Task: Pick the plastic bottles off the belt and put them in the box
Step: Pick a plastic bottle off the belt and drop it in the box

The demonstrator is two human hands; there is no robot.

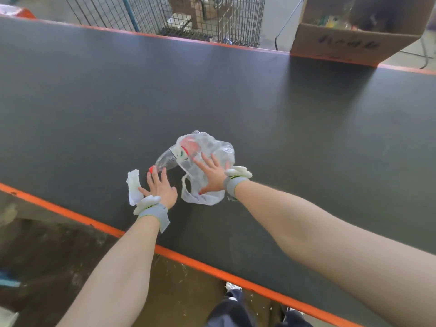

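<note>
My left hand [161,188] lies flat on the belt [259,109], fingers straight and spread, holding nothing. The plastic bottle [170,159] sits just past those fingertips, at abt 12 o'clock from the hand; its red cap [151,169] is right beside my index/middle tips, can't tell if touching. My right hand [210,175] is also flat w/ fingers straight and splayed, pressing down on a clear plastic bag [207,156], gripping nothing. From that hand the bottle is at abt 10 o'clock, close by.

The bottle lies on its side, cap end toward me and to the left, body running up-right at roughly 1 o'clock. It's clear and looks crushed, w/ a white label band w/ red and green print. Its far end goes into the bag's mouth, so the base is seen only through the film; something red shows inside there too, can't tell what. The bag is crumpled, and its handle loops trail toward me under and beside my right palm.

At 9 o'clock from my left hand, touching the little-finger side, lies a scrap of white paper [133,187]. Both wrists carry grey cuffs w/ white gloves peeled back.

The cardboard box [349,41] stands on the belt's far edge at abt 1 o'clock, well apart from both hands, open at the top. A wire cage [188,17] stands beyond the belt at 12 o'clock.
</note>
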